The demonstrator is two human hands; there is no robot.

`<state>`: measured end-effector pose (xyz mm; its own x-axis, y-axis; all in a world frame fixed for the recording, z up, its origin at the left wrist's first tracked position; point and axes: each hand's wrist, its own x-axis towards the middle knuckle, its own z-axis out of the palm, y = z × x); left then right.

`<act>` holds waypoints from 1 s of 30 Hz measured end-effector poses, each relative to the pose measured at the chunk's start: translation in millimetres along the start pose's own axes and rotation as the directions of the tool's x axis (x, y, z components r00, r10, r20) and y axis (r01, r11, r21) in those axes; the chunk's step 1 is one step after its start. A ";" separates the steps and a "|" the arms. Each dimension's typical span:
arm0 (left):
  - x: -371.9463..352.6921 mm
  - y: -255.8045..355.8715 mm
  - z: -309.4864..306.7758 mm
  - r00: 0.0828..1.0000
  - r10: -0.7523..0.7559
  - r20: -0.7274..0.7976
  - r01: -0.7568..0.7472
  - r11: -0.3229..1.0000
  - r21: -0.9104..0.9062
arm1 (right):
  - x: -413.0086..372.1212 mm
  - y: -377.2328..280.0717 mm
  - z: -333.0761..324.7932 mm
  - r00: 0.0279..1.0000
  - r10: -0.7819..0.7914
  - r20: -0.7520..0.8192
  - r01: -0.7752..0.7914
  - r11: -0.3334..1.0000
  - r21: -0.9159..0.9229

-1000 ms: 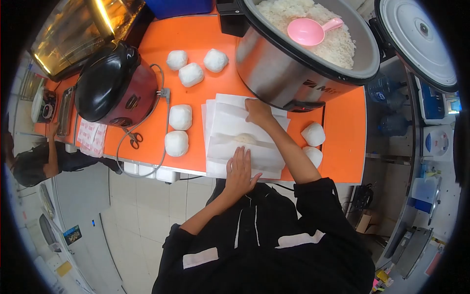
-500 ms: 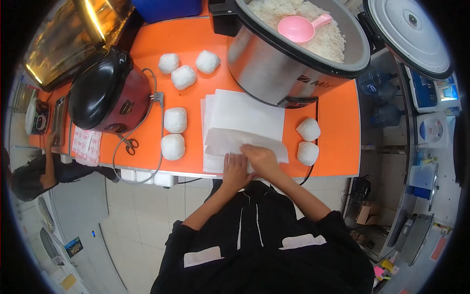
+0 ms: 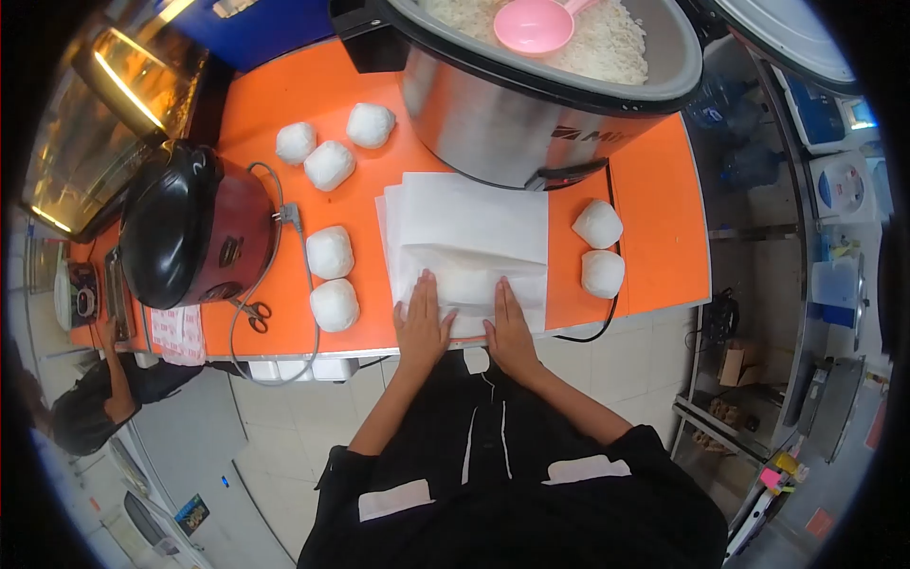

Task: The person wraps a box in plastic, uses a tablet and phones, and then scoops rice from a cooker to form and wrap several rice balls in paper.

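A stack of white paper sheets (image 3: 474,204) lies at the front of the orange table. Its top sheet is folded over toward me, with a pale bulge (image 3: 462,282) under the fold; what is inside is covered. My left hand (image 3: 423,322) rests flat on the left side of the folded paper, fingers stretched out. On the right side lies my right hand (image 3: 510,327), likewise flat with straight fingers. To the left sit several round white paper-wrapped bundles (image 3: 331,251), and two more bundles (image 3: 602,273) are at the right.
Behind the paper stands a large steel rice cooker (image 3: 512,123) with rice (image 3: 607,47) and a pink scoop (image 3: 533,27). A red-and-black cooker (image 3: 194,228), its cord and scissors (image 3: 254,315) are at left. Another person (image 3: 104,394) is at the far left.
My hands have moved apart from the middle of the paper to either side of it. The raised flap has come down over the bulge. The view has shifted slightly.
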<state>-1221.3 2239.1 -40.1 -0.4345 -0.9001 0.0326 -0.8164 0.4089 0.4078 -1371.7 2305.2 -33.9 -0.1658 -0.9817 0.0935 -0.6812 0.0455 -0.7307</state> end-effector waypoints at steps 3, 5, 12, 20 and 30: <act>0.4 -0.4 -8.1 0.999 -0.023 -0.030 0.028 0.988 0.155 | -2.3 3.1 1.1 0.999 0.051 -0.013 -0.053 0.971 -0.232; 8.4 -9.5 -13.7 0.999 0.013 0.044 -0.020 0.986 0.164 | 6.0 6.4 -0.7 0.996 0.052 -0.070 -0.072 0.945 -0.319; 79.8 -65.6 -27.4 0.874 0.419 0.246 -0.312 0.872 -0.376 | 47.2 39.3 -31.9 0.982 0.065 0.179 -0.054 0.996 -0.068; 104.0 -55.0 -30.2 0.856 0.191 0.481 0.155 0.791 -0.591 | 70.4 7.8 -36.3 0.947 0.300 0.116 -0.268 0.936 -0.229; 168.2 -35.1 -29.3 0.578 0.590 0.564 -0.573 0.785 -0.234 | 157.5 21.7 -20.7 0.870 0.132 0.476 0.131 0.867 -0.480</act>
<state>-1254.5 2068.9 -22.2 -0.9472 -0.1940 -0.2553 -0.3030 0.8021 0.5146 -1427.4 2155.4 -21.0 0.1050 -0.9355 -0.3372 -0.9549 -0.0001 -0.2969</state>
